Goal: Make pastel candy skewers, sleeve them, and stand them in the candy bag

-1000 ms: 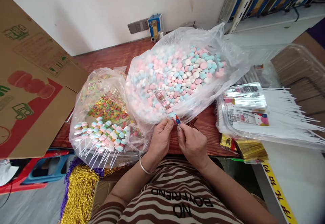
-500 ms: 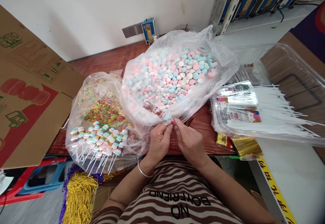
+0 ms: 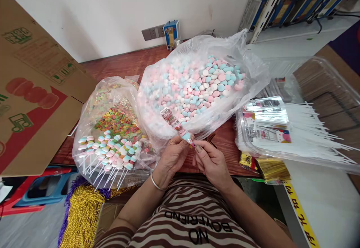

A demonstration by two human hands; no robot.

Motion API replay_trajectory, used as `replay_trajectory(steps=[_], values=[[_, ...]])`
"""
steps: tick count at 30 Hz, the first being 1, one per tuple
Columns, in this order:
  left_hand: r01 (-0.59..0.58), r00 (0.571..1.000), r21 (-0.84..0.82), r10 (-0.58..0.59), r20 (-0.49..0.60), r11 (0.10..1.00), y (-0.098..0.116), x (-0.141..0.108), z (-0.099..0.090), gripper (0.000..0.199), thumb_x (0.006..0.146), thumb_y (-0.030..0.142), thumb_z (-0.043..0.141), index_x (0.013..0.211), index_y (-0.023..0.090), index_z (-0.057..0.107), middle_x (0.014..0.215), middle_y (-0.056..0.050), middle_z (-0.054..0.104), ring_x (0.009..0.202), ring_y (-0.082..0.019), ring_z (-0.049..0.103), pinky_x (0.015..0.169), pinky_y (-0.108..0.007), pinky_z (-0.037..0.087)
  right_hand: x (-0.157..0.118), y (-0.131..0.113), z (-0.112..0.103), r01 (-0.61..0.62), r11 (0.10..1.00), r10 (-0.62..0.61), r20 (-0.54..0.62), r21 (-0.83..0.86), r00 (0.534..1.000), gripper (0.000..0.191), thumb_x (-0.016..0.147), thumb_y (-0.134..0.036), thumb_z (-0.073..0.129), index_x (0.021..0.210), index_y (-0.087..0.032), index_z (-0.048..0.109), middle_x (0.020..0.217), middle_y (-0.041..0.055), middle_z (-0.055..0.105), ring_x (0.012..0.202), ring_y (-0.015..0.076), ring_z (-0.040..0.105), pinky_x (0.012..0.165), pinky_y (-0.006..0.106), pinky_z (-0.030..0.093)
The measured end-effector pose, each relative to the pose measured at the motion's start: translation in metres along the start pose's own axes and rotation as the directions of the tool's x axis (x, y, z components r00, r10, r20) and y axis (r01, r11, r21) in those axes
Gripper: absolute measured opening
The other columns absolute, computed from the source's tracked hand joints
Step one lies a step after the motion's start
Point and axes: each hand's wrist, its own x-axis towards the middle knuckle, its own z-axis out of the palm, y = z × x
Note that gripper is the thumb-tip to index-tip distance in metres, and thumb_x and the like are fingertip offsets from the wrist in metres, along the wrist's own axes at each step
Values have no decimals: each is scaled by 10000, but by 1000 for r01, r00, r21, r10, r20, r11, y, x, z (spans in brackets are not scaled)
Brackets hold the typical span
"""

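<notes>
In the middle, my left hand (image 3: 174, 157) is closed around the lower part of a small printed clear candy bag (image 3: 171, 120). Pale blue and white candy shows through the bag's lower part. My right hand (image 3: 210, 162) pinches the pink lower end of that bag between thumb and finger. Just beyond both hands lies a large clear plastic sack (image 3: 157, 109) of pink, blue and white candies (image 3: 216, 83). To the left, skewered candies on white sticks (image 3: 112, 154) rest on another plastic sack (image 3: 87, 117), which holds small colourful ring-shaped pieces (image 3: 116, 122).
At right stands a clear plastic tub (image 3: 242, 139) with white sticks (image 3: 306, 128) and printed bags (image 3: 267, 113). Gold twist ties (image 3: 272, 168) lie in front of it. A cardboard box (image 3: 42, 79) rises at left. A blue device (image 3: 172, 33) stands by the wall.
The printed bag has come up slightly and now shows its blue candy. My right hand has shifted a little lower, its fingers pinching the bag's end. The whole view has moved slightly.
</notes>
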Motion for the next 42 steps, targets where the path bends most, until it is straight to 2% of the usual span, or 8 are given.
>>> replay_trajectory(steps=[5, 10, 14, 22, 25, 28, 33, 42], values=[[39, 997, 44, -42, 70, 998, 1, -4, -1, 387, 549, 386, 972, 765, 133, 776, 653, -12, 648, 615, -117, 602, 611, -242, 531, 7, -6, 0, -391, 810, 297, 270, 438, 916, 284, 894, -479, 697, 893, -205, 623, 459, -169, 266, 310, 23, 142, 422, 222, 431], [-34, 998, 190, 25, 50, 981, -2, -8, -2, 297, 695, 438, 875, 769, 180, 748, 569, 20, 609, 448, -104, 507, 433, -235, 432, 4, -3, 6, -215, 968, 205, 85, 132, 975, 365, 945, -555, 609, 842, -207, 573, 611, -62, 517, 462, 80, 455, 469, 217, 417], [-140, 989, 353, 147, 7, 925, -8, -7, -6, 257, 706, 423, 867, 686, 199, 742, 608, 6, 638, 586, -133, 580, 537, -242, 486, 6, 6, 16, -221, 937, 231, -8, 270, 973, 435, 912, -601, 627, 746, -215, 515, 552, -96, 363, 433, 66, 285, 407, 203, 312], [167, 966, 250, -209, 155, 954, 0, -11, -15, 441, 632, 456, 915, 915, 135, 810, 644, -54, 703, 522, -126, 591, 544, -252, 504, 10, 15, 12, -560, 598, 259, 524, 573, 812, 471, 850, -551, 677, 632, -220, 424, 459, -145, 245, 316, 30, 119, 342, 194, 262], [65, 987, 244, -99, 130, 968, 6, -9, -19, 331, 603, 400, 940, 786, 160, 805, 795, -72, 765, 568, -118, 625, 620, -271, 559, 6, 20, 7, -543, 762, 312, 533, 354, 786, 443, 914, -606, 554, 697, -223, 498, 468, -121, 329, 326, 67, 249, 394, 239, 363], [-147, 989, 240, 136, 61, 960, 16, -6, -26, 261, 621, 371, 941, 715, 183, 786, 783, -37, 763, 740, -146, 703, 825, -294, 593, -1, 28, -17, -213, 954, 255, 200, -209, 946, 323, 970, -468, 524, 815, -203, 625, 694, 2, 625, 588, 145, 572, 615, 293, 475], [-366, 926, 286, 377, 21, 886, 30, -6, -37, 241, 623, 351, 947, 713, 203, 780, 722, 8, 741, 794, -154, 728, 901, -314, 594, -10, 46, -77, -160, 518, -103, -246, -841, 964, 210, 993, -277, 500, 976, -205, 697, 995, 95, 703, 924, 242, 645, 809, 358, 465], [-298, 952, 373, 301, 50, 879, 10, -10, -39, 203, 729, 383, 883, 808, 212, 808, 793, -12, 769, 808, -146, 716, 878, -288, 578, 17, 68, -64, -38, 286, -215, -103, -957, 971, 154, 954, -237, 587, 838, -214, 686, 880, 73, 633, 847, 227, 586, 750, 334, 435]])
